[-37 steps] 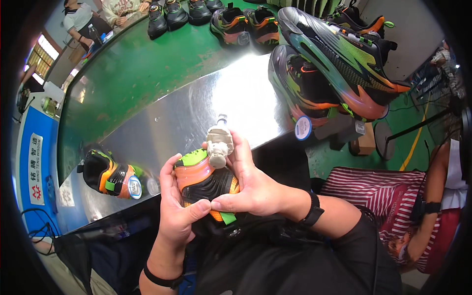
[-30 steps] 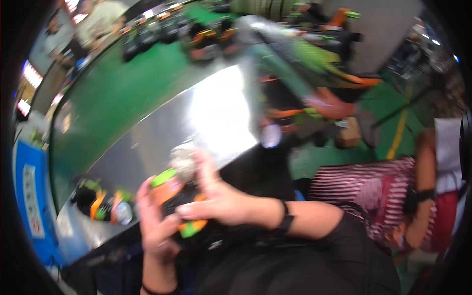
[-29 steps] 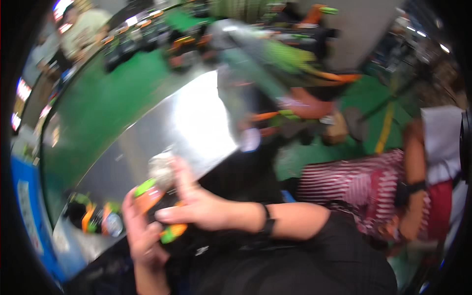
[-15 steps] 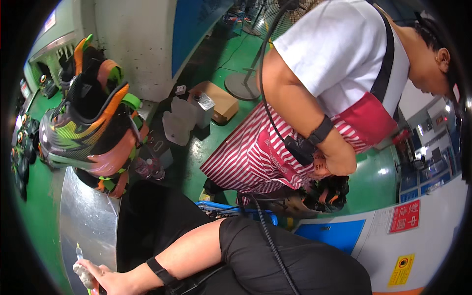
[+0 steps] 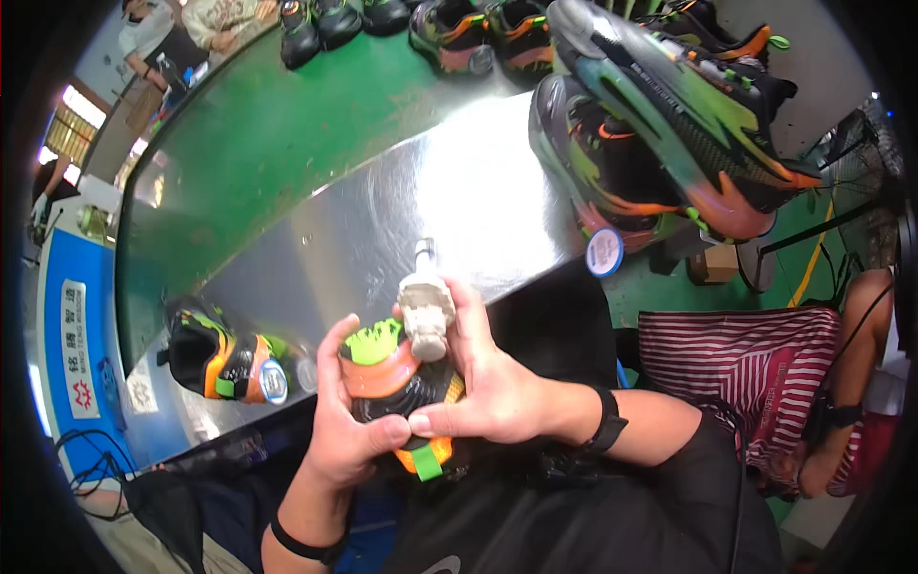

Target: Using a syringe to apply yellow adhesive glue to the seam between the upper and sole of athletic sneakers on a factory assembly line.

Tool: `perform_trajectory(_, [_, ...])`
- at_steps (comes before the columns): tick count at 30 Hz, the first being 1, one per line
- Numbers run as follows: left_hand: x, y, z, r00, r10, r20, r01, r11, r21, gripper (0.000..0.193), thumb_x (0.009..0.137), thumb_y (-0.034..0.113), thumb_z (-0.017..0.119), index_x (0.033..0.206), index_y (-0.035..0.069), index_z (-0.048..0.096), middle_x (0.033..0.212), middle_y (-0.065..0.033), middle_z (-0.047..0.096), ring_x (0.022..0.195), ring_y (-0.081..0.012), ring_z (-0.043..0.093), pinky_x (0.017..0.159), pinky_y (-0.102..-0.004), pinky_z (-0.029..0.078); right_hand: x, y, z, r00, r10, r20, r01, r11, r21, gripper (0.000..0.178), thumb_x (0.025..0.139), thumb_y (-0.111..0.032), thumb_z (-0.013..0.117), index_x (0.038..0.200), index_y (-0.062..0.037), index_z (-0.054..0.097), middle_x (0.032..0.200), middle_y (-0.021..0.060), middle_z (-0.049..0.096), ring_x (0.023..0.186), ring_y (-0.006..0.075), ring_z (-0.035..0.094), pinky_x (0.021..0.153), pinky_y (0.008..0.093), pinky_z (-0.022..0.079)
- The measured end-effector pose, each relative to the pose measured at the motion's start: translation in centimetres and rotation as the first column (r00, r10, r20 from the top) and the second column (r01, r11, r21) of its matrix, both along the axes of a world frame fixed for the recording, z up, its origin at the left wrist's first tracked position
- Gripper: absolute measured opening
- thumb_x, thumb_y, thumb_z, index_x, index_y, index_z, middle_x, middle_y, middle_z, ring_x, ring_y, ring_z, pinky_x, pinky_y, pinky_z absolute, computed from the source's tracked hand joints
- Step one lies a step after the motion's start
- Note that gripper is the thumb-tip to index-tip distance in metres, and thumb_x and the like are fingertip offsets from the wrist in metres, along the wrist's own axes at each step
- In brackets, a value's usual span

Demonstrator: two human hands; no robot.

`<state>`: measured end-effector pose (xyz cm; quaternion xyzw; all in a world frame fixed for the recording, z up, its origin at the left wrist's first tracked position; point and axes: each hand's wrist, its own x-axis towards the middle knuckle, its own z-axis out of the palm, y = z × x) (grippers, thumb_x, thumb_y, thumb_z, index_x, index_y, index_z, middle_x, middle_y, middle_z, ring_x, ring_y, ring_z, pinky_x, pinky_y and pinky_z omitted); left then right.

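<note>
My left hand (image 5: 349, 430) is closed round one side of a sneaker (image 5: 382, 376) with an orange sole edge, black upper and bright green tab. My right hand (image 5: 497, 392) presses its thumb on the same sneaker, close to the left thumb. Between the right-hand fingers and the sole sits a whitish, knobbly tool (image 5: 427, 306) with a narrow clear tip pointing away from me. Its exact kind I cannot make out. Another sneaker (image 5: 229, 359), black, orange and green, lies to the left on the metal tabletop (image 5: 277, 258), bearing a round white-and-blue label.
At the far right, sneakers (image 5: 669, 124) are stacked on the tabletop, with a round label (image 5: 604, 252) at the near edge. More shoes (image 5: 459, 33) line the green surface beyond. A co-worker in a striped apron (image 5: 736, 373) is close on my right. Other people are far left.
My view has swung left, from the co-worker to the tabletop. My left hand and the held sneaker now show. The right hand, still with the tool, has come to the sneaker.
</note>
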<state>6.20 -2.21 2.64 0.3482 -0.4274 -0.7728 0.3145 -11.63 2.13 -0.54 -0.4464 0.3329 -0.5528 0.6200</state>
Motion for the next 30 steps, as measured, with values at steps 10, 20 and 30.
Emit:
perform_trajectory(10, [-0.3, -0.5, -0.6, 0.999, 0.036, 0.032, -0.036, 0.999, -0.002, 0.110, 0.061, 0.015, 0.089, 0.143, 0.006, 0.016, 0.132, -0.0162, 0.043, 0.124, -0.0256, 0.046, 0.106, -0.0396, 0.037, 0.1, -0.5, -1.0, 1.000, -0.001, 0.026, 0.001, 1.000, -0.011, 0.119, 0.073, -0.003, 0.075, 0.147, -0.0148, -0.017, 0.147, 0.0169, 0.022, 0.137, 0.0252, 0.026, 0.112, 0.0385, 0.022])
perform_trajectory(20, [-2.4, 1.4, -1.0, 0.995, 0.089, -0.047, -0.089, 0.996, 0.010, 0.123, 0.061, 0.019, 0.089, 0.145, 0.006, 0.001, 0.133, -0.0186, 0.038, 0.124, -0.0269, 0.046, 0.106, -0.0414, 0.037, -1.7, 0.3, -0.1, 0.976, -0.046, 0.214, 0.025, 0.995, 0.098, 0.121, 0.070, -0.009, 0.078, 0.146, -0.0105, -0.015, 0.145, 0.0182, 0.022, 0.139, 0.0262, 0.021, 0.113, 0.0383, 0.017])
perform_trajectory(30, [-3.6, 0.4, -0.8, 0.995, 0.010, 0.100, 0.004, 0.991, -0.136, 0.110, 0.064, 0.014, 0.087, 0.142, 0.001, 0.011, 0.128, -0.0172, 0.043, 0.120, -0.0242, 0.048, 0.105, -0.0385, 0.037, -3.7, -0.1, -0.3, 0.982, -0.048, 0.180, 0.028, 0.993, 0.111, 0.119, 0.071, -0.011, 0.078, 0.146, -0.0098, -0.014, 0.144, 0.0178, 0.023, 0.138, 0.0264, 0.022, 0.113, 0.0383, 0.018])
